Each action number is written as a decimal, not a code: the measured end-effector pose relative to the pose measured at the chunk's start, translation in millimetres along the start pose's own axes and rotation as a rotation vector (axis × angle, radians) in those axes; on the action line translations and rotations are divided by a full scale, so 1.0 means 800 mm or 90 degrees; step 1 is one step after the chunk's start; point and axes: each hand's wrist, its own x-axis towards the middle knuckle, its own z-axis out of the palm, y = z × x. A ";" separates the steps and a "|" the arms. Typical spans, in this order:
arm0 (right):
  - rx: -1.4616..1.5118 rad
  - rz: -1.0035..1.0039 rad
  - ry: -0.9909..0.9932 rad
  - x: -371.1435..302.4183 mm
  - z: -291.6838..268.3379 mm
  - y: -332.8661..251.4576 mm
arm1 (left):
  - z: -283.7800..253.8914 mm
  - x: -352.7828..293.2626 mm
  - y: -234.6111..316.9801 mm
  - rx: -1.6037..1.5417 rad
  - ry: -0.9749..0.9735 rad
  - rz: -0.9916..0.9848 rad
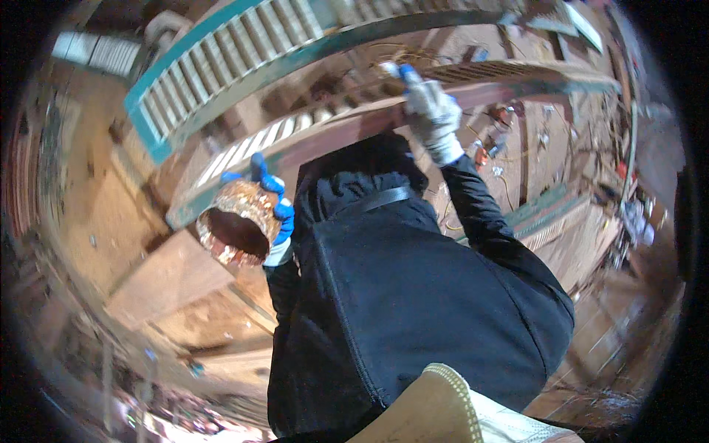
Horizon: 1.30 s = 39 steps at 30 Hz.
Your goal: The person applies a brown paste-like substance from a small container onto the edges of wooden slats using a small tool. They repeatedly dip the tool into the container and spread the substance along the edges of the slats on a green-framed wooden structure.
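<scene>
My left hand (278,210), in a white glove with blue-coated fingers, is wrapped round the side of a round pot (247,198) crusted with brown and whitish matter. The pot is tilted, its dark mouth toward me. Over the far slatted panel part, my right hand (433,114) is raised in a like glove, back up and fingers curled forward. A small pale blurred tip (388,69) shows at its blue fingertip; I cannot make out what it belongs to. Just beyond both hands lies a louvered wooden panel (325,140) with reddish-brown and green edges.
Behind it lies a second louvered panel (221,63) with a teal frame. Wooden boards (170,280) lie at the left, and more planks (569,236) at the right. Wires and small litter (502,140) are strewn beside my right forearm.
</scene>
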 end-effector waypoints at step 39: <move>1.007 0.651 0.363 -0.051 -0.059 0.039 | -0.026 0.191 -0.072 -0.073 0.092 -0.316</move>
